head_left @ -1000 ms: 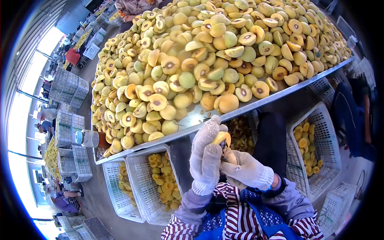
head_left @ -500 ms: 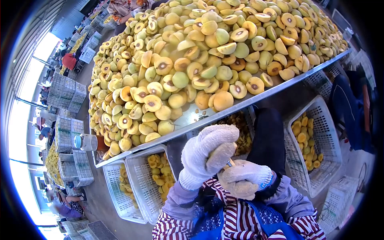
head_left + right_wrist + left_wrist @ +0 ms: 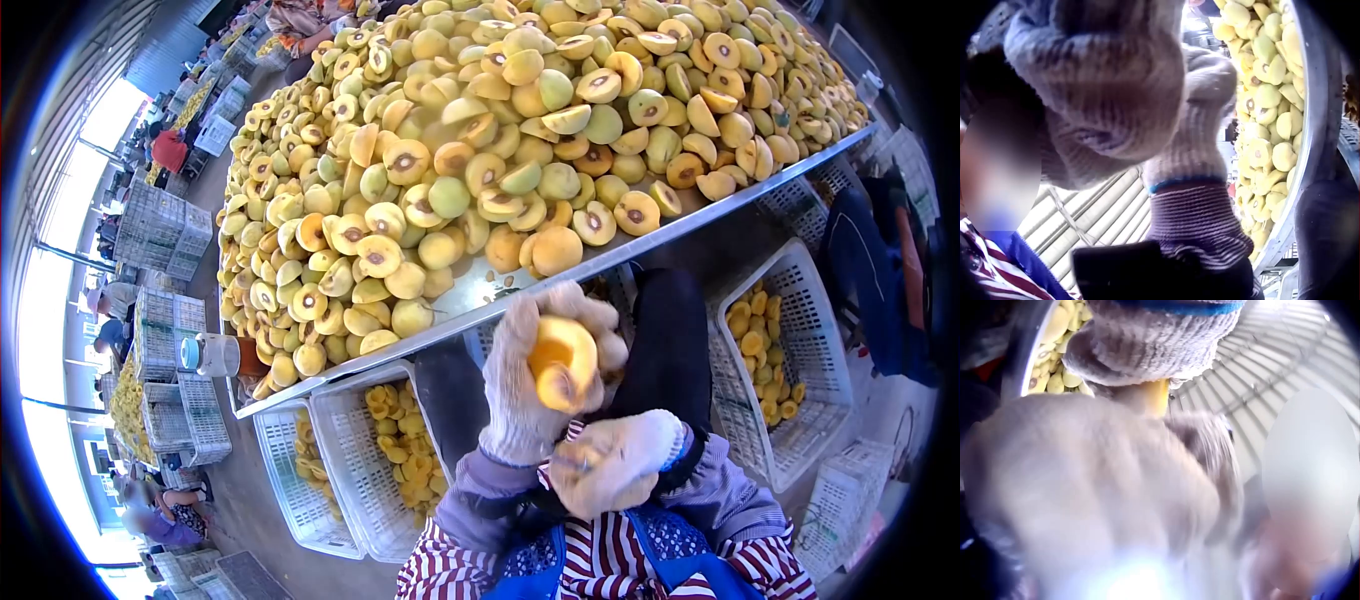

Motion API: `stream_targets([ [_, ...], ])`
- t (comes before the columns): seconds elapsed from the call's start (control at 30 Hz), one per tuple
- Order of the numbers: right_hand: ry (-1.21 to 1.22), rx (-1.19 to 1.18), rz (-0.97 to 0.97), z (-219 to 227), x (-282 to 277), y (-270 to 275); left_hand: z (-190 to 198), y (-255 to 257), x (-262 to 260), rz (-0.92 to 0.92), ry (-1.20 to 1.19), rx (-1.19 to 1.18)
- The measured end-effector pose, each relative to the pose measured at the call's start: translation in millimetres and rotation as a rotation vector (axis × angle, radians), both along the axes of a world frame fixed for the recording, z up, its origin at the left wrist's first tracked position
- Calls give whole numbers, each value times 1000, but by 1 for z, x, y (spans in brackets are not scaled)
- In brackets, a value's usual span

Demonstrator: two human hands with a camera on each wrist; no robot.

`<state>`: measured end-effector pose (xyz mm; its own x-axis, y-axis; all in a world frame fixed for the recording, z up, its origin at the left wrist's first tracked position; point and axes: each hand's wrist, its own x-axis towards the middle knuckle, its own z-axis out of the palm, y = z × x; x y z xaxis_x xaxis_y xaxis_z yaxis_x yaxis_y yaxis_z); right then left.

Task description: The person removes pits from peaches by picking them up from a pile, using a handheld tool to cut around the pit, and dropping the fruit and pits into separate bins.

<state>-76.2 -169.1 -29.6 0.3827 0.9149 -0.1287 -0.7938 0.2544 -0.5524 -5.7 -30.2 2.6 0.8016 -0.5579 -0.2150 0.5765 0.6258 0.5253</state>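
My gloved left hand (image 3: 520,375) holds a yellow peach half (image 3: 562,362) up in front of my chest, its hollowed cut face turned toward me. Below it my gloved right hand (image 3: 610,462) is curled into a fist around a small tool (image 3: 572,463) that barely shows. The two hands sit slightly apart, just in front of the metal table edge (image 3: 640,250). In the left wrist view a strip of the yellow fruit (image 3: 1155,397) shows under a knit glove (image 3: 1154,337). The right wrist view shows both gloves (image 3: 1104,81) close up beside the fruit pile (image 3: 1266,100).
A huge heap of halved peaches (image 3: 500,130) covers the table. White plastic crates with fruit pieces stand under it at left (image 3: 340,470) and right (image 3: 800,330). A jar (image 3: 215,353) sits at the table corner. Stacked crates and other workers fill the left aisle.
My left hand has turned and lifted, so the peach half's hollowed face now shows. My right hand has dropped away from the fruit toward my chest.
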Motion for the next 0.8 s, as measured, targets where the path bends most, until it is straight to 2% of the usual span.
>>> stream_targets([
  [0.03, 12, -19, 141, 14, 5, -5, -1, -2, 1, 95, 76, 110],
  [0.07, 34, 10, 214, 21, 9, -3, -7, 2, 5, 78, -53, 204],
  [0.17, 77, -310, 19, 33, 12, -6, -11, 8, 5, 153, -64, 250],
  [0.23, 50, -395, -76, 36, 14, -6, -17, 19, 6, 180, -24, 252],
  [0.33, 29, -453, -178, 37, 18, -4, -24, 30, 4, 306, -155, 375],
  [0.43, 21, -508, -226, 30, 18, -11, -32, 81, 6, 500, -325, 716],
  [0.47, 22, -527, -233, 28, 18, -14, -44, 102, 8, 728, -341, 915],
  [0.5, 32, -576, -266, 36, 20, -16, -57, 129, 15, 807, -450, 1379],
  [0.53, 42, -567, -263, 30, 20, -15, -69, 162, 19, 739, -1000, 1998],
  [0.6, 53, -553, -254, 16, 22, -12, -68, 157, 21, 685, -1129, 2443],
  [0.67, 76, -520, -205, 24, 28, -1, -69, 129, 39, 712, -1275, 2073],
  [0.7, 79, -507, -178, 24, 28, 3, -70, 115, 50, 630, -1293, 1913],
  [0.73, 83, -495, -152, 23, 27, 6, -71, 98, 62, 534, -1201, 1821],
  [0.77, 31, -494, -152, 22, 28, 7, -78, 92, 83, 514, -1385, 1819],
  [0.8, 28, -525, -166, 23, 28, 7, -84, 84, 103, 428, -1394, 1962],
])
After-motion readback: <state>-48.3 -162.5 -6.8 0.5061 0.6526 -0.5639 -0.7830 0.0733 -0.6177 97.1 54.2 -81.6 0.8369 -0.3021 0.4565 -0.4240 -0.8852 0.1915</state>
